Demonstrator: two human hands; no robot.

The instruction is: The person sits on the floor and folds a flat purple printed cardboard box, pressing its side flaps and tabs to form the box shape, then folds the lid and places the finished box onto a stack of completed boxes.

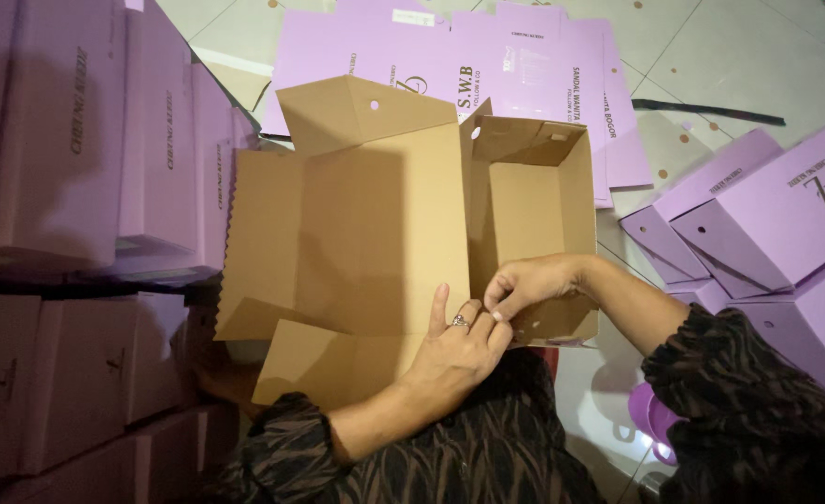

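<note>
Cardboard box (384, 233), brown on the inside, sits half-assembled in front of the person, resting above the lap and over the tiled floor (711, 84). Its right portion is already folded up into an open tray with four standing walls; its left portion lies flat, with loose flaps spread to the left and one flap with a punched hole angled upward at the top.

Both hands meet at the near wall of the tray. The left hand (459, 341), with a ring (460, 322) on one finger, presses against the fold line where the flat panel meets the tray, fingers extended upward. The right hand (529, 285) is pinched on the top edge of the near wall, fingertips closed over the cardboard, just touching the fingers of the left hand. Both forearms emerge from dark patterned sleeves (758, 411).

Behind the box, flat unfolded lilac box blanks (524, 65) lie overlapping on the floor. Several assembled lilac boxes (767, 215) lie to the right, some tilted. A stack of finished lilac boxes (85, 140) stands at the left, in rows one above another. Small brown punched discs are scattered over the tiles.
</note>
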